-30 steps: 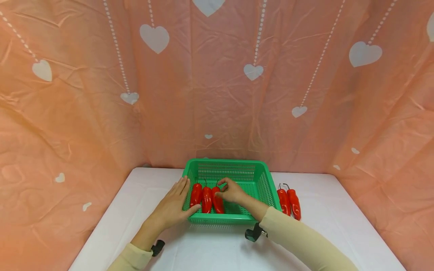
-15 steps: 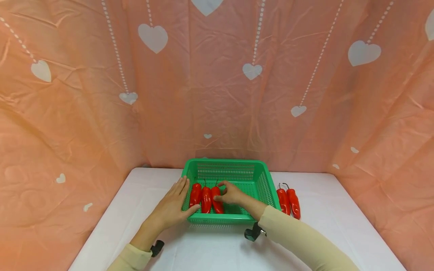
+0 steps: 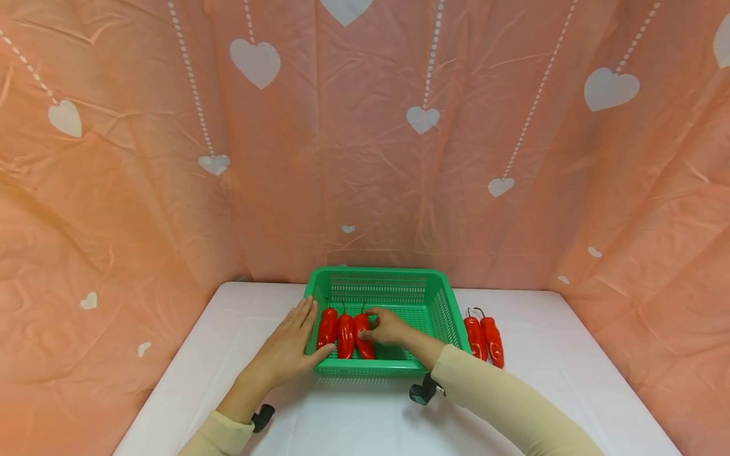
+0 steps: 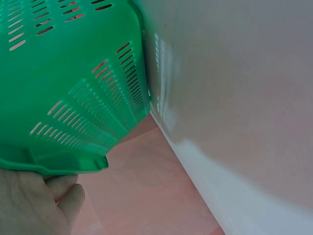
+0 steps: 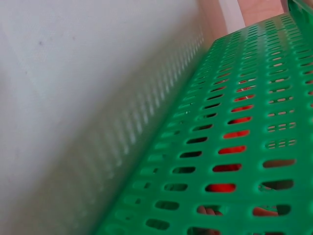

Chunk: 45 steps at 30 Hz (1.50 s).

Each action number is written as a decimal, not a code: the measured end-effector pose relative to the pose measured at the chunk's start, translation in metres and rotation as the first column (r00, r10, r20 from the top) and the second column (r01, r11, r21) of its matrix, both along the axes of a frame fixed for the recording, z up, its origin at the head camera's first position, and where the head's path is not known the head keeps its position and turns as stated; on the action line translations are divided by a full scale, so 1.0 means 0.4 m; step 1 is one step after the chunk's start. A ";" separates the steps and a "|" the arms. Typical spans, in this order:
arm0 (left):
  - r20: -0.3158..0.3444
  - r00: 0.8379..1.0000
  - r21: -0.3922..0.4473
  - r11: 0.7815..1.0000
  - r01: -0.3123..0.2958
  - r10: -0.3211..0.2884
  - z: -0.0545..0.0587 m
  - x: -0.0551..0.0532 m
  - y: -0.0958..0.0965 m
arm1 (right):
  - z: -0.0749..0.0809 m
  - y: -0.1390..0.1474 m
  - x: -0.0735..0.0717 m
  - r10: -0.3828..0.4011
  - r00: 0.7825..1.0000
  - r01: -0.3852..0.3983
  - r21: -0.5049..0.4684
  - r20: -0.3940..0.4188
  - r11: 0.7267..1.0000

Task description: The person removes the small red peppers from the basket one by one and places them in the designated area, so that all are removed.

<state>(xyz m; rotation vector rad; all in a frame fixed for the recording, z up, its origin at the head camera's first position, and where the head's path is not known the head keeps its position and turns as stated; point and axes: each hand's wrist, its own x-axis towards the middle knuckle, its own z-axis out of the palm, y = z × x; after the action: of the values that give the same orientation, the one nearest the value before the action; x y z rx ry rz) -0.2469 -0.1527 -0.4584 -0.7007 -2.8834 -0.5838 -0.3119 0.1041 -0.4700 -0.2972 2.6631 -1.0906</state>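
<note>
The left hand [image 3: 285, 345] lies with fingers straight along the left rim of the basket [image 3: 388, 365], thumb over the front corner, probably steadying it. Inside, the right hand [image 3: 390, 328] pinches the third pepper [image 3: 365, 349], a hold that would keep it in line beside the other two peppers [image 3: 345, 339], stems all pointing away; wall fills the right wrist view, so the grip's firmness is unclear. Two loose peppers [image 3: 493, 342] lie on the table [image 3: 353, 418], outside its right side. Behind hangs a pink cloth [image 3: 388, 202].

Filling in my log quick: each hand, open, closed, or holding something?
Left hand: open, against the green basket.
Right hand: holding the rightmost red pepper inside the basket.
</note>
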 end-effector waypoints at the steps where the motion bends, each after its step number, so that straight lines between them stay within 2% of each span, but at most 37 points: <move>1: 0.002 1.000 -0.001 1.000 0.000 0.000 0.000 0.000 0.000 | 0.000 0.000 0.000 0.001 1.000 -0.001 0.000 0.004 1.000; 20: 0.020 1.000 -0.005 1.000 0.000 0.000 0.002 0.002 -0.001 | -0.006 0.001 0.000 -0.002 0.999 0.002 0.003 0.040 1.000; 37: 0.015 1.000 -0.015 1.000 -0.003 0.003 -0.003 -0.003 -0.003 | -0.001 0.007 -0.001 0.028 0.998 -0.025 -0.046 0.048 0.999; 45: 0.010 1.000 -0.021 1.000 -0.001 0.001 -0.006 -0.006 -0.003 | 0.018 0.010 0.002 0.027 1.000 -0.027 -0.088 0.006 0.996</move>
<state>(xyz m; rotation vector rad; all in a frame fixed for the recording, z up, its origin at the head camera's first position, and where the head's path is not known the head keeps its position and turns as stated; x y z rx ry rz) -0.2491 -0.1540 -0.4606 -0.7007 -2.9027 -0.5597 -0.3110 0.1079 -0.4629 -0.3440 2.6013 -1.2004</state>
